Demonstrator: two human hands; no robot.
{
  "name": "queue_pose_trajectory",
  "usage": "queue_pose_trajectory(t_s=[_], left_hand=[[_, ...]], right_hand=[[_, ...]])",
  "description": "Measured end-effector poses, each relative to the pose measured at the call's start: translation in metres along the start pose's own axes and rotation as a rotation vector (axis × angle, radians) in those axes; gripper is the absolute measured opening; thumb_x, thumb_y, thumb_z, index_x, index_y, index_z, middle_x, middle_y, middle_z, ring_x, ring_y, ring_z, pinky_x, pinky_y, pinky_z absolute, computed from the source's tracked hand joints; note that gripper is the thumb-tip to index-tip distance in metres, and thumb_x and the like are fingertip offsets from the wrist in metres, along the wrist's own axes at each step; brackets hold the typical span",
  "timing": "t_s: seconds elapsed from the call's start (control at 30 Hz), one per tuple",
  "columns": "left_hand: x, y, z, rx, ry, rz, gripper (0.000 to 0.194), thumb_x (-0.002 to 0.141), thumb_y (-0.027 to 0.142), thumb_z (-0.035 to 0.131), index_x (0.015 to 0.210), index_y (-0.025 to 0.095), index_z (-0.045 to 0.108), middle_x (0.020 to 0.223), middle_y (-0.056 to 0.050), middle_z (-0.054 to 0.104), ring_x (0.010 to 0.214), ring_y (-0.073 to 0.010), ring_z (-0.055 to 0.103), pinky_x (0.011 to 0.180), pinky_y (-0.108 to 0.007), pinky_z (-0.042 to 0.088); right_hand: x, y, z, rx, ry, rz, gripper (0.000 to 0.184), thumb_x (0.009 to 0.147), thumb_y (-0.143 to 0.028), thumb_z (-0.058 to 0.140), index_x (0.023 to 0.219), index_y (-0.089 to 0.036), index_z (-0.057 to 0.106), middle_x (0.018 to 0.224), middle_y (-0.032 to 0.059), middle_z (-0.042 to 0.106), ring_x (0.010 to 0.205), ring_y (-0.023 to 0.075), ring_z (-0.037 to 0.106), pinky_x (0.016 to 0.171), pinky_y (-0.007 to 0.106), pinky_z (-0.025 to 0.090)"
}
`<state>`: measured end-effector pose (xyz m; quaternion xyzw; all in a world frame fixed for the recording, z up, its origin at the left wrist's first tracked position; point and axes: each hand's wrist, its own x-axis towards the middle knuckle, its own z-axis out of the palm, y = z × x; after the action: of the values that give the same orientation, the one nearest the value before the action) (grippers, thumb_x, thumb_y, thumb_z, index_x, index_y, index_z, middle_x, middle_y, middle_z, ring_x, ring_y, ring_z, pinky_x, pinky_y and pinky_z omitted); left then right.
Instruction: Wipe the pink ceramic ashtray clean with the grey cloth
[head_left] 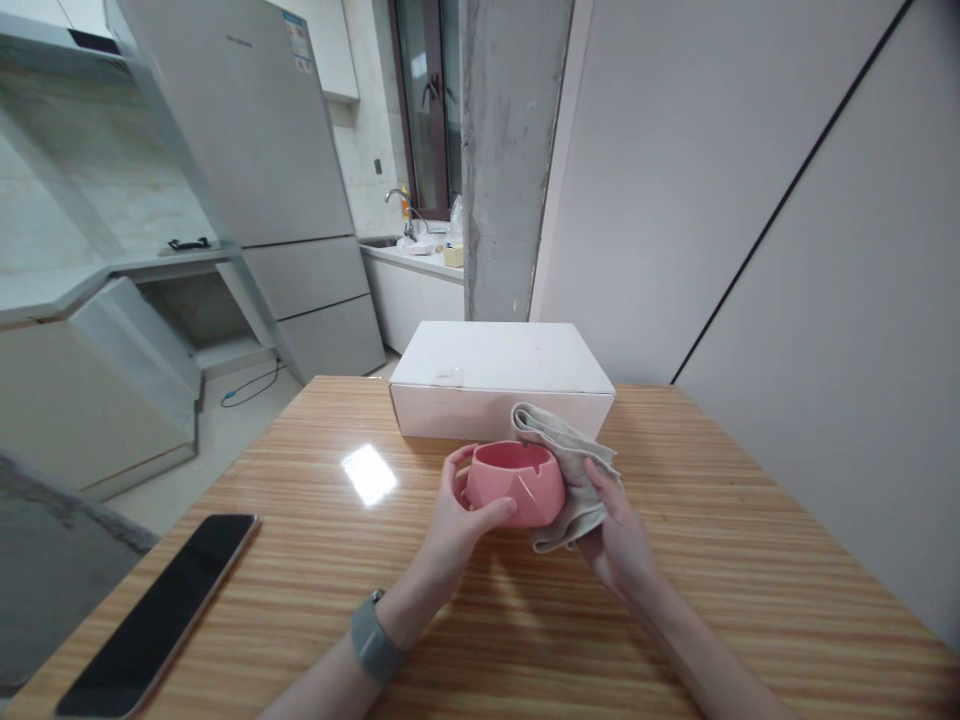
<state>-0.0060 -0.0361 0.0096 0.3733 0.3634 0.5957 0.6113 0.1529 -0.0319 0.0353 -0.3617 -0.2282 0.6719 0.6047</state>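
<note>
Cloth [574, 470] and pink bowl [517, 485] are held together here, right in the middle of the view, above the counter [300, 580]! The bowl is clamped in the left hand [469, 500]: the thumb is laid along the lower front, the other fingers are curled round the left side, and the hand is opened only as wide as the bowl's wall demands. Over on the other side, the cloth is pinched in the right hand [619, 530], its fingers partly closed, and is set against the bowl's right side; how the fingertips behind the cloth are placed cannot be told.

To the lettering: a small dark mark is carried high on the fridge [292, 150], too small to be read, and a blue-and-white label [297, 40] is stuck near its upper edge, its print likewise unreadable.

Back to the bowl: glossy pink, its outer wall cut into angled facets, its opening turned upward, and its rim broken by small notches. The cloth is greyish beige, folded in layers, with a rounded fold at the top. Behind them a white box [502, 360] is set on the counter, and a dark-screened phone [157, 615] is laid at the left edge.
</note>
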Motion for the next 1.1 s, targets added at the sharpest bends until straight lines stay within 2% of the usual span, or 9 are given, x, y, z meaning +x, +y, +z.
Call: queue_pose_trajectory(t_s=[0.17,0.3,0.4,0.53,0.6,0.77,0.83,0.97,1.1], left_hand=[[0.004,0.002,-0.002,0.037,0.054,-0.005,0.079,0.060,0.025,0.083,0.126,0.021,0.040,0.114,-0.012,0.063,0.097,-0.0217,0.062,0.079,-0.030,0.050],[0.005,0.002,-0.004,0.049,0.118,-0.041,0.082,0.060,0.030,0.084,0.127,0.020,0.039,0.110,-0.011,0.065,0.094,-0.0218,0.063,0.078,-0.030,0.050],[0.004,0.001,-0.004,0.072,0.124,-0.053,0.080,0.063,0.032,0.083,0.129,0.019,0.041,0.112,-0.012,0.065,0.097,-0.0217,0.063,0.083,-0.031,0.049],[0.004,0.002,-0.003,-0.041,0.060,-0.049,0.056,0.079,0.046,0.068,0.125,0.017,0.052,0.122,-0.014,0.062,0.110,-0.0239,0.059,0.091,-0.034,0.046],[0.004,0.005,-0.001,-0.085,0.039,-0.041,0.049,0.083,0.047,0.063,0.123,0.018,0.058,0.127,-0.013,0.060,0.117,-0.0243,0.055,0.096,-0.034,0.044],[0.004,0.006,-0.001,-0.018,0.003,0.028,0.050,0.077,0.035,0.072,0.123,0.021,0.058,0.123,-0.011,0.063,0.114,-0.0234,0.056,0.095,-0.033,0.043],[0.004,0.005,-0.001,-0.051,-0.025,0.013,0.058,0.073,0.035,0.076,0.125,0.019,0.057,0.123,-0.012,0.063,0.115,-0.0255,0.056,0.095,-0.035,0.043],[0.000,0.002,-0.001,-0.158,-0.180,-0.067,0.075,0.062,0.043,0.081,0.127,0.015,0.056,0.124,-0.016,0.062,0.117,-0.0316,0.054,0.098,-0.040,0.043],[-0.003,0.001,-0.002,-0.091,-0.161,-0.085,0.078,0.057,0.039,0.084,0.126,0.017,0.055,0.125,-0.016,0.062,0.114,-0.0328,0.056,0.093,-0.039,0.046]], right_hand=[[-0.002,0.005,-0.001,-0.011,0.127,-0.019,0.037,0.057,-0.046,0.082,0.086,-0.023,0.076,0.089,0.0023,0.079,0.103,0.0314,0.068,0.087,0.040,0.054],[-0.004,0.009,-0.001,-0.032,0.177,-0.041,0.036,0.053,-0.044,0.084,0.082,-0.024,0.076,0.088,0.0013,0.079,0.100,0.0313,0.069,0.086,0.040,0.055],[-0.002,0.011,-0.003,-0.040,0.152,-0.042,0.036,0.056,-0.044,0.084,0.085,-0.024,0.075,0.087,0.0012,0.079,0.097,0.0305,0.069,0.082,0.039,0.056],[0.003,0.009,-0.008,-0.060,0.164,-0.083,0.027,0.067,-0.042,0.077,0.087,-0.024,0.074,0.084,0.0004,0.079,0.087,0.0282,0.072,0.072,0.036,0.057],[0.004,0.005,-0.008,-0.044,0.157,-0.083,0.025,0.071,-0.042,0.074,0.089,-0.024,0.074,0.085,-0.0005,0.079,0.081,0.0259,0.072,0.066,0.032,0.056],[0.002,-0.004,-0.001,0.001,0.022,-0.067,0.030,0.076,-0.046,0.067,0.095,-0.023,0.075,0.090,0.0006,0.079,0.083,0.0238,0.072,0.069,0.030,0.055],[0.001,-0.004,0.001,0.004,0.013,-0.045,0.032,0.076,-0.048,0.067,0.094,-0.022,0.075,0.091,0.0019,0.079,0.087,0.0252,0.071,0.075,0.033,0.055],[-0.001,0.000,0.002,0.004,0.002,0.009,0.034,0.072,-0.047,0.070,0.092,-0.020,0.075,0.094,0.0048,0.078,0.095,0.0291,0.070,0.084,0.039,0.053],[-0.002,0.001,0.001,0.014,0.014,0.027,0.032,0.070,-0.046,0.072,0.089,-0.021,0.075,0.093,0.0052,0.078,0.098,0.0309,0.069,0.085,0.041,0.054]])
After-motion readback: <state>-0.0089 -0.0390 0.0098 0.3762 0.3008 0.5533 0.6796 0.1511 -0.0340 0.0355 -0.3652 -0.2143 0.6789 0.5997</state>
